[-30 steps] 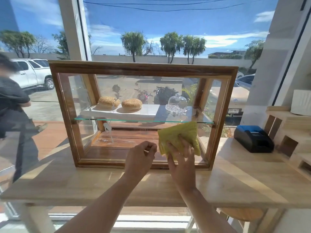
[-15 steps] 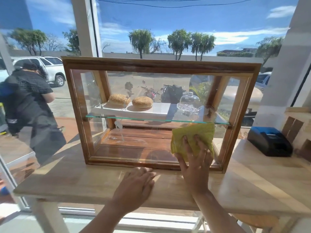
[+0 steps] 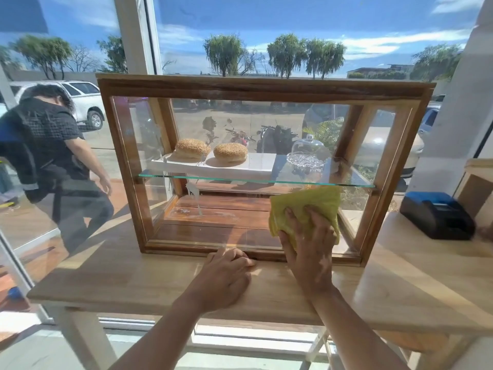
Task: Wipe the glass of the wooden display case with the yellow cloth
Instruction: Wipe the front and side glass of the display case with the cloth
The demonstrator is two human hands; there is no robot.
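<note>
The wooden display case (image 3: 261, 88) stands on a light wooden table (image 3: 128, 276), its glass front facing me. My right hand (image 3: 310, 252) presses the yellow cloth (image 3: 306, 202) flat against the lower right part of the glass, fingers spread over it. My left hand (image 3: 226, 273) rests on the table with loosely curled fingers touching the case's bottom frame, and holds nothing. Inside, two sesame buns (image 3: 210, 152) on a white tray and a small glass dome (image 3: 306, 153) sit on a glass shelf (image 3: 240, 178).
A black and blue receipt printer (image 3: 437, 214) sits on the table right of the case, with wooden shelving (image 3: 477, 182) beyond it. Behind the window a person in dark clothes (image 3: 50, 156) walks past on the left. Parked cars and motorbikes stand outside.
My left hand dropped from the glass to the table and now touches the case's bottom frame. The cloth stays at the lower right glass. The person outside moved right.
</note>
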